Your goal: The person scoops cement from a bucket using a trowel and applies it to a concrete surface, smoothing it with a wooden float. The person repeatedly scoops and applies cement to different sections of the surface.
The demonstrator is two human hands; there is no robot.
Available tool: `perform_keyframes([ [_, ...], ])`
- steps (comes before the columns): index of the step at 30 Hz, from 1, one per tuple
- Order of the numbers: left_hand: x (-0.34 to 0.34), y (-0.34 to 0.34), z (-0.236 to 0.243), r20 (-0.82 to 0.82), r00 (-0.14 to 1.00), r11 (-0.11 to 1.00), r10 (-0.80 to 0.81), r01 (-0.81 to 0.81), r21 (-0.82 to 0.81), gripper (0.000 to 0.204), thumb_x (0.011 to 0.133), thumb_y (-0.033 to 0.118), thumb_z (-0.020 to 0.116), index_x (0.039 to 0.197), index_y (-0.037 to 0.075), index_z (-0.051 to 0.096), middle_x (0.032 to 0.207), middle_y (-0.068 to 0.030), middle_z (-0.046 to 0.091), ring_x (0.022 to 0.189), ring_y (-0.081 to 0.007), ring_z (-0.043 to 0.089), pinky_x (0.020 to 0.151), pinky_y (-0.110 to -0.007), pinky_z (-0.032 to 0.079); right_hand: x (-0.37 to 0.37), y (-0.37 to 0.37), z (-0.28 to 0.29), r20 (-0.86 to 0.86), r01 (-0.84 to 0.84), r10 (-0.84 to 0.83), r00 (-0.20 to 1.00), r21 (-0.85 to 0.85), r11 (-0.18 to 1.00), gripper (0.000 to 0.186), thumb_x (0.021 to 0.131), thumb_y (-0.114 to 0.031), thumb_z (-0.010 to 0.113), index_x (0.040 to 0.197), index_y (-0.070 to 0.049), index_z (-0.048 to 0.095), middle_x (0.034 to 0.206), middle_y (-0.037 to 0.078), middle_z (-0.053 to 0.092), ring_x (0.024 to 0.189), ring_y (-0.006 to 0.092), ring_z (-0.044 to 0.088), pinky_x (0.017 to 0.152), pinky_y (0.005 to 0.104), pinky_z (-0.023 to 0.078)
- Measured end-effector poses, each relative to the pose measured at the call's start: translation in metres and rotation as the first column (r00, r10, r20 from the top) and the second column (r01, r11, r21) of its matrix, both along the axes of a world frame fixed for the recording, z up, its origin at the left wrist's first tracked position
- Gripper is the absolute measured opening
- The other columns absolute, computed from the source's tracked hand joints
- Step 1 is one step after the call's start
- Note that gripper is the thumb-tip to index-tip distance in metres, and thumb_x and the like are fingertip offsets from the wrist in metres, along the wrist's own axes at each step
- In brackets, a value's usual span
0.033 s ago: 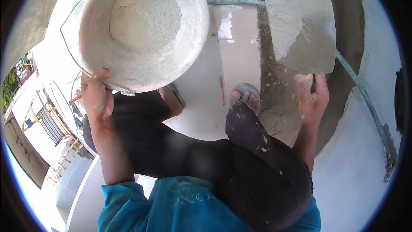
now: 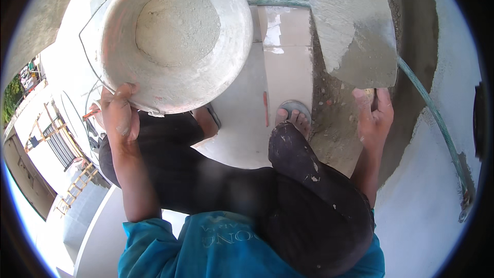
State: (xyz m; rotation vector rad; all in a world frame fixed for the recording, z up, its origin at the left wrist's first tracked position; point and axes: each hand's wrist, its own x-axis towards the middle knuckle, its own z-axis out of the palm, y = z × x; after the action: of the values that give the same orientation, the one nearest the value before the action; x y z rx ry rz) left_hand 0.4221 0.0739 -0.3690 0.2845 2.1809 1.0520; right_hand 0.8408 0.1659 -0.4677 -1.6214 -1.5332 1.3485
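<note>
A pale, stained bucket [image 2: 177, 82] with grey powder [image 2: 177, 25] in it fills the upper left. My left hand [image 2: 121, 113] grips its near rim, beside the wire handle. At the upper right, a broad flat tool [image 2: 355, 25] coated in pale paste, partly darker and wet, is held by my right hand [image 2: 374, 113], fingers wrapped round its short grip under the blade.
My feet in sandals stand on pale tiles [image 2: 285, 72] beside a strip of rough dirt [image 2: 329, 113]. A green hose [image 2: 427, 92] runs behind both held items along the white wall [image 2: 411, 216]. A thin red stick [image 2: 266, 108] lies between my feet. A bamboo ladder [image 2: 77, 188] shows far left.
The bucket has shifted very slightly right and down with my left hand, and the flat tool has moved a little left. Both grips are the same.
</note>
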Motion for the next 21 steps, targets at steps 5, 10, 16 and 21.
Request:
perform_keyframes([
  [5,0.042,-0.046,-0.019,-0.118,0.989,0.994,0.084,-0.075,0.079,0.051,0.078,-0.006,0.053,0.129,-0.005,0.056,0.117,-0.0115,0.063,0.107,-0.0205,0.059,0.096,-0.034,0.047,-0.025,0.013,-0.004,0.128,-0.391,0.374,0.919,0.161,0.906,0.029,0.093,-0.015,0.07,0.119,-0.002,0.066,0.107,0.011,0.065,0.091,0.0275,0.066,0.081,0.0369,0.052],
  [10,0.096,-0.032,-0.014,-0.383,0.922,0.998,0.053,-0.031,0.063,0.063,0.076,-0.007,0.052,0.139,-0.005,0.057,0.112,-0.0135,0.069,0.096,-0.0165,0.063,0.09,-0.03,0.049,-0.083,0.015,0.009,0.24,-0.606,0.565,0.789,0.161,0.779,0.031,0.094,-0.018,0.068,0.123,-0.007,0.067,0.111,0.013,0.067,0.1,0.0331,0.067,0.083,0.0403,0.053],
  [16,0.137,-0.031,-0.022,-0.432,0.896,0.982,0.107,-0.028,0.185,0.04,0.08,-0.004,0.053,0.118,-0.01,0.065,0.1,-0.0129,0.071,0.087,-0.0168,0.067,0.082,-0.028,0.053,-0.111,-0.001,-0.013,0.447,-0.7,0.571,0.688,0.201,0.685,0.034,0.094,-0.022,0.066,0.126,-0.012,0.066,0.105,0.01,0.064,0.093,0.0325,0.068,0.077,0.0443,0.055],
  [21,0.145,-0.027,-0.029,-0.433,0.9,0.967,0.04,0.075,0.244,0.049,0.078,-0.007,0.049,0.125,-0.01,0.061,0.113,-0.0142,0.068,0.099,-0.018,0.064,0.089,-0.029,0.051,-0.095,-0.009,-0.02,0.442,-0.638,0.525,0.727,0.151,0.755,0.034,0.093,-0.027,0.065,0.124,-0.013,0.067,0.1,0.011,0.061,0.094,0.0333,0.068,0.075,0.047,0.055],
])
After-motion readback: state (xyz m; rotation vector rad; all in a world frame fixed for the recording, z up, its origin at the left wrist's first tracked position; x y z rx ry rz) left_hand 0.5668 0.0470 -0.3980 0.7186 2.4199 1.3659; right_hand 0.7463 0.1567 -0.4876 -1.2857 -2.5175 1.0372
